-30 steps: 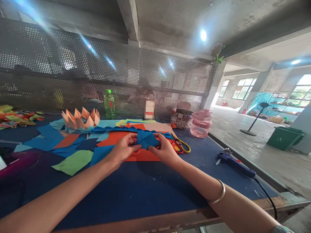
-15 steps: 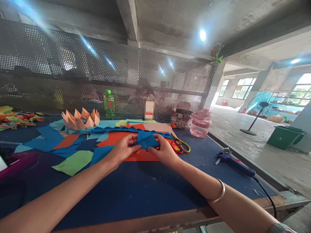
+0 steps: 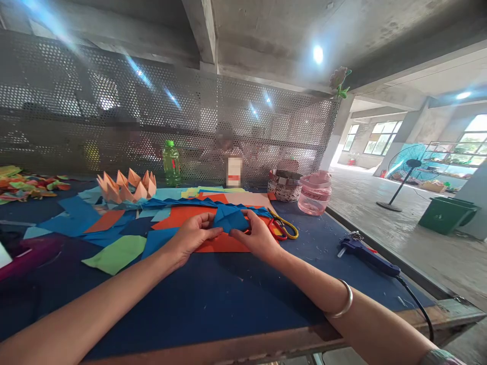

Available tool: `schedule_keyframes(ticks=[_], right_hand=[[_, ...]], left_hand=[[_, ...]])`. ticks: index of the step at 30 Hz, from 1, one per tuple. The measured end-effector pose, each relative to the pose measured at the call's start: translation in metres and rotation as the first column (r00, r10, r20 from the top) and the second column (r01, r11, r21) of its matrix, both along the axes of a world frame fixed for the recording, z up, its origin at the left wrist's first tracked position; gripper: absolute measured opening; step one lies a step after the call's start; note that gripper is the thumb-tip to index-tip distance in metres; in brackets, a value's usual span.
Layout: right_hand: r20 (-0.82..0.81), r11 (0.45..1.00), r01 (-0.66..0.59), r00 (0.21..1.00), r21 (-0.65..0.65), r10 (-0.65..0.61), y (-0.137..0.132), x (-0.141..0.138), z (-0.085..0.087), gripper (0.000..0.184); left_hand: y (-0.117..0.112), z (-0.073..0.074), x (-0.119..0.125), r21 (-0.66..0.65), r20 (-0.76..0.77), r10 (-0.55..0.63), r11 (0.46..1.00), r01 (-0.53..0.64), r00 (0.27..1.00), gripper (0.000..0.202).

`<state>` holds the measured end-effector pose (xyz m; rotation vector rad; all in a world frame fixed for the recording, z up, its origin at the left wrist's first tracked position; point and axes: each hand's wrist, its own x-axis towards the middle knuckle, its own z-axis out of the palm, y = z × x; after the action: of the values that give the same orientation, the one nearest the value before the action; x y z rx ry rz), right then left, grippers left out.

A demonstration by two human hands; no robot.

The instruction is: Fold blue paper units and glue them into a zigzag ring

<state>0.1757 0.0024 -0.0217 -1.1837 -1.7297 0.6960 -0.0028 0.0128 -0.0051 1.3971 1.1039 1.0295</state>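
Holding a folded blue paper piece [image 3: 231,220] between left hand [image 3: 192,238] and right hand [image 3: 256,235], fingers curled and gripping, just above an orange paper sheet [image 3: 224,244]. Scissors [image 3: 282,228] lie just right of the right hand on the worktop [image 3: 213,299].

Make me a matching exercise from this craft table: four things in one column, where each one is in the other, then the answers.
Things:
1. folded blue paper
2. scissors
3. hot glue gun
4. pink plastic jar

Places:
A. Standing upright beyond the scissors
B. Lying with its cord trailing away
C. Held between the left hand and right hand
D. Lying just right of the right hand

Pairs: 1-C, 2-D, 3-B, 4-A
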Motion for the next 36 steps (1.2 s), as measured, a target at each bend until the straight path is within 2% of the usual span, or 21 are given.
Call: schedule_keyframes(ticks=[7,11,14,19,25,29,32,34,36], right_hand=[[-0.077,0.999,-0.047,0.996,-0.01,0.046,-0.0008,-0.0005,0.0009,0.039],[-0.106,0.999,-0.037,0.994,0.029,0.04,0.0015,0.0008,-0.0005,0.036],[-0.101,0.998,-0.041,0.994,0.04,0.045,0.0019,0.0015,-0.0006,0.037],[-0.08,0.997,-0.077,0.994,-0.019,0.075,-0.0037,-0.0011,0.0021,0.043],[-0.009,0.996,-0.093,0.996,0.005,0.093,-0.0074,-0.0021,-0.0006,0.049],[-0.037,0.99,-0.112,0.993,0.085,0.115,-0.0065,-0.0017,-0.0001,0.048],[-0.087,0.978,-0.078,0.992,0.194,0.096,-0.0049,-0.0002,0.0024,0.036],[-0.053,0.962,-0.062,0.996,0.265,0.078,-0.0043,0.0014,0.0039,0.031],[0.025,0.944,-0.077,0.997,0.322,0.072,-0.0045,0.0025,0.0047,0.034]], left_hand=[[-0.0017,0.0024,-0.0016,0.015,0.003,0.014,1.0,-0.014,1.0,0.028],[-0.0025,0.0031,-0.0015,0.016,0.001,0.028,0.999,-0.028,1.0,0.018],[-0.002,0.003,-0.0015,0.014,0.019,0.049,0.999,-0.049,0.999,0.019],[-0.0012,0.0036,-0.0016,-0.01,0.104,0.095,0.995,-0.094,0.99,0.025],[-0.0025,0.0005,-0.0009,-0.061,0.184,-0.039,0.997,0.051,0.982,0.03],[-0.0021,-0.0002,-0.0013,-0.08,0.182,0.003,0.997,0.012,0.983,0.03],[-0.0006,0.0009,-0.0028,-0.094,0.198,0.051,0.995,-0.033,0.979,0.032],[0.0004,0.0015,-0.0035,-0.096,0.213,0.07,0.994,-0.05,0.975,0.031],[0.001,0.0017,-0.0035,-0.092,0.219,0.068,0.995,-0.048,0.973,0.032]])
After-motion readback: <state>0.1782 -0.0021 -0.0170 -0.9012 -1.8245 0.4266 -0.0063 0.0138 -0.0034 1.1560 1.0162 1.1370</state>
